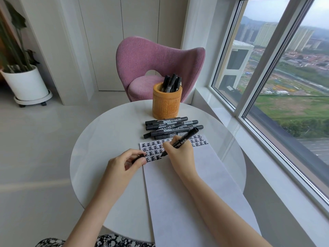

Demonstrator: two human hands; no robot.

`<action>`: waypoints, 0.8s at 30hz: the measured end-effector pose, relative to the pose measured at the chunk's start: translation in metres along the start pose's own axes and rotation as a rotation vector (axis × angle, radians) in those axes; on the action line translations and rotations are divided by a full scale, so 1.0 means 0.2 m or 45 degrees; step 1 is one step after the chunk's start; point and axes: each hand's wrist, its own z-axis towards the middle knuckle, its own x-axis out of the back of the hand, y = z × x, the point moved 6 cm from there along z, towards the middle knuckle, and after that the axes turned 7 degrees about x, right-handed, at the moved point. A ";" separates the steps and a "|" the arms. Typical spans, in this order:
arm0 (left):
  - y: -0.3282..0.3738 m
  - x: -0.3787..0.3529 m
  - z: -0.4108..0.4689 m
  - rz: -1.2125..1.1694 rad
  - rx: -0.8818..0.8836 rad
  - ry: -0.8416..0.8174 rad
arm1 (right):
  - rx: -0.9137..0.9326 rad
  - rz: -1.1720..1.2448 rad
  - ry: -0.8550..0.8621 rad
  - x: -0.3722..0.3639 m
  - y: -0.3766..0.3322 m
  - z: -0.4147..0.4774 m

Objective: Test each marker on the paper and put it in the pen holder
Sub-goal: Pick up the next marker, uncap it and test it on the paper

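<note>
Marker [185, 138] on paper [187, 184], cap [140, 157] at edge

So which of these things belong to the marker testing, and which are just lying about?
Job:
marker in the right hand
cap in the left hand
paper
marker pile
holder with markers inside

Just there:
chair
plant
window
</note>
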 end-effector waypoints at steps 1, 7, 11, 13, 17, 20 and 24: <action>0.00 0.00 0.00 0.005 -0.004 0.000 | -0.012 0.035 0.018 0.01 0.00 0.00; 0.03 0.02 0.00 -0.114 -0.015 -0.003 | -0.155 0.354 -0.025 0.03 -0.02 0.02; 0.04 0.03 0.01 -0.165 -0.019 -0.025 | -0.269 0.570 -0.090 0.04 -0.07 0.01; 0.05 0.04 0.01 -0.189 -0.006 -0.023 | -0.266 0.609 -0.122 0.05 -0.09 0.00; 0.11 0.03 0.02 -0.251 -0.002 -0.027 | -0.236 0.573 -0.108 0.06 -0.14 -0.02; 0.16 0.00 0.00 -0.255 -0.013 -0.053 | -0.219 0.597 -0.081 0.07 -0.16 -0.03; 0.19 -0.03 -0.01 -0.265 -0.004 -0.084 | -0.188 0.572 -0.068 0.07 -0.17 -0.03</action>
